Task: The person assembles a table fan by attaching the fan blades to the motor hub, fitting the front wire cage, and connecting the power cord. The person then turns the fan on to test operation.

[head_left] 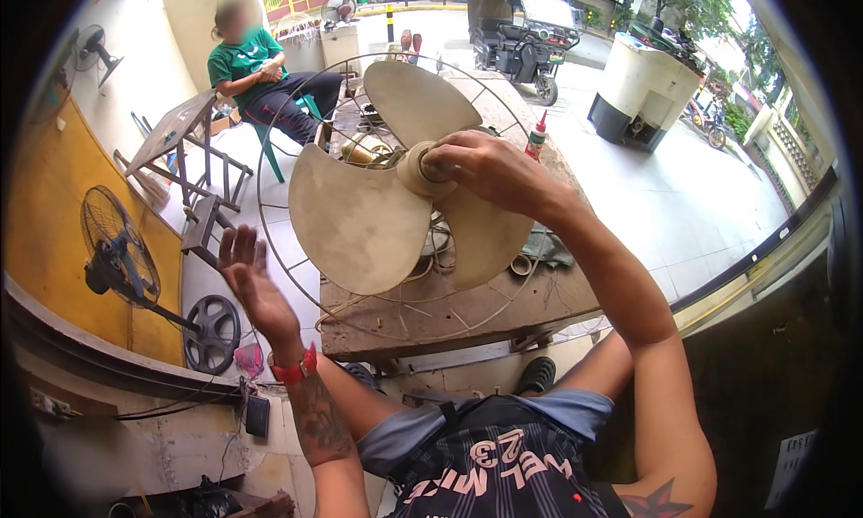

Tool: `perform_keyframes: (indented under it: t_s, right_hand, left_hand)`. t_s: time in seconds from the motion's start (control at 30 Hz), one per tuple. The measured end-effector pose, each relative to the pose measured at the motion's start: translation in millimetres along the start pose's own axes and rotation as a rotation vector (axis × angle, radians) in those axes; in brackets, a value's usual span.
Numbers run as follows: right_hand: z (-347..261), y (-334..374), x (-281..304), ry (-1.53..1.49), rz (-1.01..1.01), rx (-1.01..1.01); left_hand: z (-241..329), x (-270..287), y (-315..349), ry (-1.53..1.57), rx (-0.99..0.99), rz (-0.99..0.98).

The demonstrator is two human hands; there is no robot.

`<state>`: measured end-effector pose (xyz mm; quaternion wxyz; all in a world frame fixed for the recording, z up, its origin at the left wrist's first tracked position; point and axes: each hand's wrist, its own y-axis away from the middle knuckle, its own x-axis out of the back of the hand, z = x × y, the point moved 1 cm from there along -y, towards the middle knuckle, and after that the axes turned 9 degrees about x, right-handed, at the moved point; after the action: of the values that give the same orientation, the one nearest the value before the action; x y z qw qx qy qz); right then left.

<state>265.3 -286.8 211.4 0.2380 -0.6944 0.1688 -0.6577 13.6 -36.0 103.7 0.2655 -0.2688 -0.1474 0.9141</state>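
A cream three-bladed fan blade (360, 221) faces me above the wooden table, within a round wire guard (270, 239). My right hand (494, 172) reaches over from the right, its fingers closed at the middle of the hub (413, 169). Whether a small nut sits under those fingertips is hidden. My left hand (256, 284) is raised off the guard's left rim, fingers stretched and holding nothing. Behind the blade, parts of the fan's motor (367, 149) show. A red-capped bottle (537, 138) stands beyond my right wrist.
The worn wooden table (557, 293) bears wires and a tape roll (521, 264). A black fan (121, 257) stands at left, near a wooden folding table (175, 131). A person (252, 68) in green sits far left. A three-wheeled vehicle (521, 32) is parked outside.
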Motion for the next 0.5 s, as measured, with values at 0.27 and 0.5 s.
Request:
perform_keyframes:
  t_s: [0.27, 0.5]
  right_hand:
    - [-14.1, 2.6, -4.2, -0.009, 0.015, -0.187]
    - [-21.6, 6.3, -8.2, -0.132, 0.116, -0.09]
  left_hand:
    - [71.1, -104.8, 33.5, -1.208, -0.576, -0.552]
    - [38.3, -150.7, 16.0, -1.453, -0.452, -0.739]
